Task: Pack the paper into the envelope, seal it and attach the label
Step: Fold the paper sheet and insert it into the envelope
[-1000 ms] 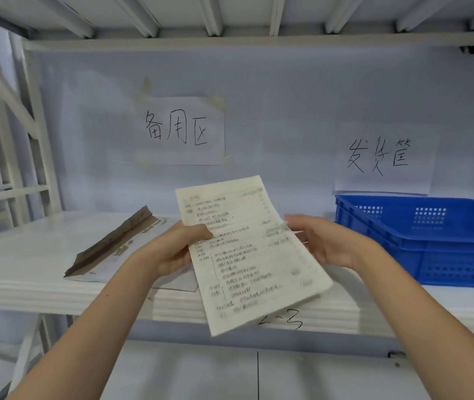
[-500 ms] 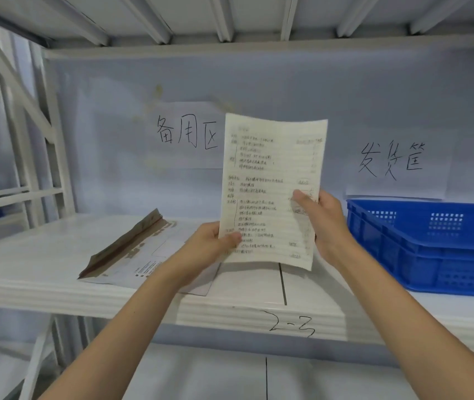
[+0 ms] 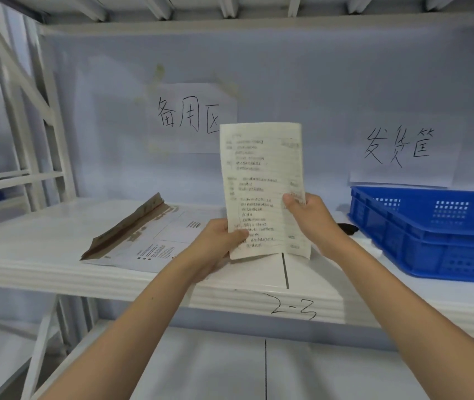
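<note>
A lined, handwritten paper (image 3: 261, 180) stands upright in front of me, above the shelf. My left hand (image 3: 215, 243) pinches its lower left edge. My right hand (image 3: 309, 217) grips its right edge a bit higher. The white envelope (image 3: 155, 238) lies flat on the white shelf (image 3: 42, 249) to the left of my hands, its brown flap (image 3: 126, 226) raised open along the far left side. No loose label is visible.
A blue plastic crate (image 3: 432, 235) sits on the shelf at the right. A small dark object (image 3: 346, 228) lies just left of the crate. Two handwritten signs (image 3: 189, 116) hang on the back wall. Shelf posts stand at the left, and a lower shelf runs below.
The paper has swung from tilted to upright and risen a little. It looks narrower now. Both hands kept hold of it; the envelope has not moved.
</note>
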Tool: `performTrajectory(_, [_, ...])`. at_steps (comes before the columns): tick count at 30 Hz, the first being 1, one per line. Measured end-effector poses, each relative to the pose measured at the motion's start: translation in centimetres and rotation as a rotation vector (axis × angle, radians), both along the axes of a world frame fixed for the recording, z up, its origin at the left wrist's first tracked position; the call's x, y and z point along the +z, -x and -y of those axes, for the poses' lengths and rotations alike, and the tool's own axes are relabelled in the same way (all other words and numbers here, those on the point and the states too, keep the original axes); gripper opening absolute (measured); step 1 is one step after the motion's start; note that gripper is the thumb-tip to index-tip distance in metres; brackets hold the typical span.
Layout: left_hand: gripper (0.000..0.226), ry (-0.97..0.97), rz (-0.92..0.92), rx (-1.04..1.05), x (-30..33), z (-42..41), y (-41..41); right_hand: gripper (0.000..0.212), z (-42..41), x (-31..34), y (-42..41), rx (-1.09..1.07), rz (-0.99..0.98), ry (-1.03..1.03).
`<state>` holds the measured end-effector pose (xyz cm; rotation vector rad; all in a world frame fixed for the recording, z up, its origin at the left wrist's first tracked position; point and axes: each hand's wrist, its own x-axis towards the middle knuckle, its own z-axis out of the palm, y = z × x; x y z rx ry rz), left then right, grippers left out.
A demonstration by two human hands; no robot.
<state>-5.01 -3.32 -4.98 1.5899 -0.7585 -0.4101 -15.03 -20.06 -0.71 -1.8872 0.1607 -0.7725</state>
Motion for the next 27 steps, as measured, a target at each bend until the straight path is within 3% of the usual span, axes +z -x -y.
performTrajectory(2, [0.031, 0.062, 0.026, 0.013, 0.3, 0.0, -0.1, 0.018, 0.1, 0.6, 0.1, -0.018, 0.049, -0.002])
performTrajectory(7, [0.028, -0.101, 0.192, -0.026, -0.1, -0.9, -0.1, 0.02, 0.0, -0.7, 0.4, -0.007, 0.03, 0.055])
performTrajectory(11, [0.025, 0.085, 0.19, -0.052, 1.6, -2.0, 0.1, 0.019, 0.1, -0.4, 0.9, -0.093, 0.23, -0.018])
performTrajectory(13, [0.029, 0.086, 0.15, -0.079, 2.0, -3.1, -0.2, 0.019, -0.1, -0.7, 1.0, -0.088, 0.194, 0.003])
performTrajectory(15, [0.04, -0.173, 0.385, 0.082, 1.1, -3.9, -1.9, 0.02, -0.1, -1.3, 0.9, -0.051, 0.079, 0.071])
performTrajectory(16, [0.047, -0.418, 0.576, 0.22, 0.4, -4.3, -3.0, 0.02, -0.1, -1.3, 0.9, -0.042, 0.063, 0.078])
performTrajectory(17, [0.056, -0.65, 0.653, 0.358, -0.4, -4.6, -3.9, 0.02, 0.1, -1.0, 0.9, -0.048, 0.079, 0.064])
performTrajectory(19, [0.07, -0.935, 0.594, 0.464, -1.6, -4.9, -4.9, 0.019, 0.4, -0.1, 1.0, -0.071, 0.155, -0.029])
performTrajectory(22, [0.072, -1.013, 0.613, 0.311, -1.6, -5.3, -4.7, 0.018, 1.1, 1.1, 1.2, -0.137, 0.23, -0.2])
performTrajectory(25, [0.066, -0.946, 0.631, 0.117, -0.2, -6.4, -4.5, 0.015, 1.9, 1.5, 1.4, -0.168, 0.217, -0.353])
performTrajectory(27, [0.081, -0.909, 0.608, 0.073, 0.7, -7.3, -4.4, 0.013, 2.2, 1.4, 1.6, -0.169, 0.2, -0.452])
